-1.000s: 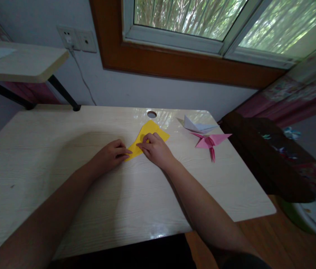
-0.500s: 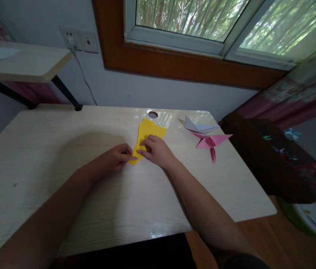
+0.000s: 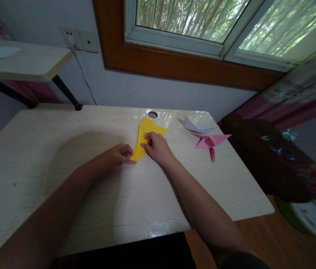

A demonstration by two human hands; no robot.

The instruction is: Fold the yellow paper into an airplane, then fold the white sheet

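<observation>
A folded sheet of yellow paper (image 3: 148, 127) lies on the desk, its narrow end pointing toward me and its wider part spreading to the back. My left hand (image 3: 121, 155) grips the near tip at the left, thumb along the bottom corner and fingers curled. From the right, my right hand (image 3: 157, 147) rests over the paper's right side, thumb and bent fingers pressed together on its surface. The right hand covers part of the sheet. A crease runs up from the near tip.
To the right on the desk (image 3: 225, 190) lie a pink folded-paper figure (image 3: 213, 141) and a white folded-paper piece (image 3: 198, 127). A cable hole (image 3: 152, 115) is near the back edge. A raised shelf (image 3: 34, 63) stands at the left, below a wall socket (image 3: 88, 41).
My right hand has slid a little up and to the right across the paper, baring more of the lower crease. My left hand stays at the near tip, its thumb slightly lower.
</observation>
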